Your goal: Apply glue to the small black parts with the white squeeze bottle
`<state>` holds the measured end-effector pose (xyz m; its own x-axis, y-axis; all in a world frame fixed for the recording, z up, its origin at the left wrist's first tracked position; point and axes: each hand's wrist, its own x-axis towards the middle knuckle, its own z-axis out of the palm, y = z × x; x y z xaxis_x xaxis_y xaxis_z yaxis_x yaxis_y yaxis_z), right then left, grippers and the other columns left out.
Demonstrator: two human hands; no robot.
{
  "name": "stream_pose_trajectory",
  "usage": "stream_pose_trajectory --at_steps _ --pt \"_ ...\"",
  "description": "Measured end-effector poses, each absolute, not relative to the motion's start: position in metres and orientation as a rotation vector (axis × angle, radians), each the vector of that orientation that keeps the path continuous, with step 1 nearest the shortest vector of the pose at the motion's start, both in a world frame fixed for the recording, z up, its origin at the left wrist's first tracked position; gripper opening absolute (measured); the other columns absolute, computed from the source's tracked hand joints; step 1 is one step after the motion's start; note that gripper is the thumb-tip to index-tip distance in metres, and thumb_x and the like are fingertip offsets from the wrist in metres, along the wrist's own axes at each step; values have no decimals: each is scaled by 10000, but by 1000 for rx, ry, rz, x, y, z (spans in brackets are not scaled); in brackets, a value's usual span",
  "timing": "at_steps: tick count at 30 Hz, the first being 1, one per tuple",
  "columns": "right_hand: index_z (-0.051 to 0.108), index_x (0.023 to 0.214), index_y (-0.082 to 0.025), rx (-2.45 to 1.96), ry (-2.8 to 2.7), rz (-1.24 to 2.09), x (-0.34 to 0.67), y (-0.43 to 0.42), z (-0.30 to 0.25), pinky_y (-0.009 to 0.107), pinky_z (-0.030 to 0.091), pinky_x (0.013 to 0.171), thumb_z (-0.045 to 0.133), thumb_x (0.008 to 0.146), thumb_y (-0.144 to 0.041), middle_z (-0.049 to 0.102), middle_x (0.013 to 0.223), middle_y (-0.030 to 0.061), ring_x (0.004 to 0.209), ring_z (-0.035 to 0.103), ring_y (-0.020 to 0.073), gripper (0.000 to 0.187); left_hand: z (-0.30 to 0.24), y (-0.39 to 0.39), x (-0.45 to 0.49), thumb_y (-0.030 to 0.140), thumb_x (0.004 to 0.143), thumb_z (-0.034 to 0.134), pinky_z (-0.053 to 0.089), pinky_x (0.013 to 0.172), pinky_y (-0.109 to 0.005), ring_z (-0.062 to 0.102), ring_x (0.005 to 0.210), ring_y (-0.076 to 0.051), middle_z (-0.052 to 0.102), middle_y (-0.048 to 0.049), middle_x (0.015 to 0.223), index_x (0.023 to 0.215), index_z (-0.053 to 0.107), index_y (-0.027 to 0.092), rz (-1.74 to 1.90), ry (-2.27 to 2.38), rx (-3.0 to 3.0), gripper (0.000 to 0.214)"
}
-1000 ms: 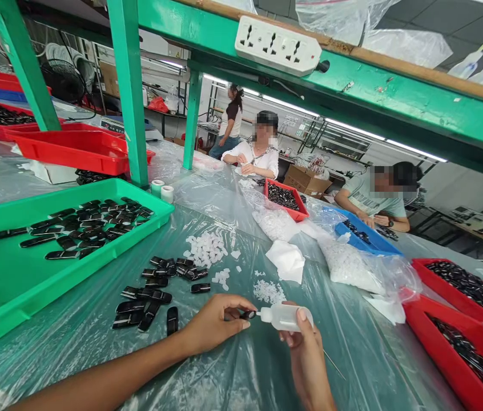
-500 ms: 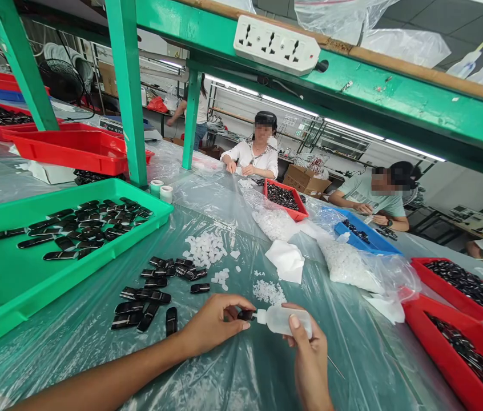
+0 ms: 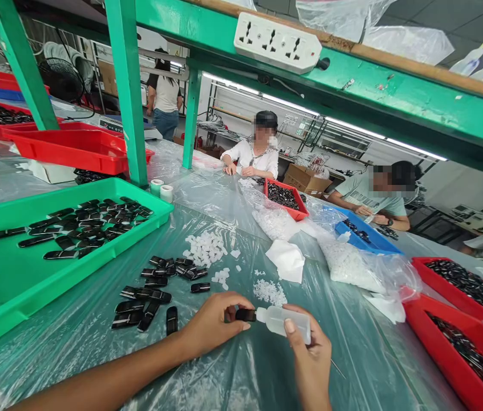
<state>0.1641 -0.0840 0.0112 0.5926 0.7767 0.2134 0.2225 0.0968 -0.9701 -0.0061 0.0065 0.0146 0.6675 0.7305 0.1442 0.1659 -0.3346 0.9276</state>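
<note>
Between the thumb and fingers of my left hand [image 3: 218,322] is a small black plastic piece [image 3: 245,315], gripped at its left end. My right hand [image 3: 310,348] is closed round a translucent white squeeze bottle [image 3: 282,323], held on its side. The bottle's narrow tip points left and meets the black piece; whether it truly touches, I cannot tell. A thin metal rod [image 3: 338,369] shows beside my right hand. Left of my hands lie several loose black pieces [image 3: 151,294]. Small white bits [image 3: 269,292] and larger white pieces [image 3: 205,249] are heaped just beyond.
A green tray [image 3: 5,311] with black pieces stands at left. Red trays [image 3: 451,337] line the right edge. Bags of white parts [image 3: 348,265] lie ahead. A green shelf beam [image 3: 207,34] with a power strip [image 3: 276,43] crosses overhead. Two people [image 3: 252,154] sit across the table.
Both hands hold nearly the same place; the black piece shows a little more beyond my left fingertips. In the background, a standing person has moved left.
</note>
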Motion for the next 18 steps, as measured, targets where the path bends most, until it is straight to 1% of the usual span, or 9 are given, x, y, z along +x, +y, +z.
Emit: stream_pose_trajectory --at_steps 9,12,18 --pt "658 823 -152 -1461 -930 461 164 -83 12 260 462 541 682 657 -449 645 715 51 614 565 182 340 14 8 -6 193 734 637 417 622 -207 554 714 -143 653 -5 879 919 670 207 695 704 1858 189" --pt "658 820 -150 -1450 -926 458 163 -83 13 262 457 526 683 656 -448 642 700 51 598 557 180 341 14 8 -6 205 736 632 425 638 -211 565 733 -150 661 -11 904 922 672 204 677 701 1842 190" --pt "652 835 -149 -1459 -922 456 162 -86 12 287 452 547 684 657 -445 643 714 57 616 558 195 347 10 8 -6 236 733 637 442 664 -230 578 740 -161 667 -24 930 948 669 196 663 705 1808 221"
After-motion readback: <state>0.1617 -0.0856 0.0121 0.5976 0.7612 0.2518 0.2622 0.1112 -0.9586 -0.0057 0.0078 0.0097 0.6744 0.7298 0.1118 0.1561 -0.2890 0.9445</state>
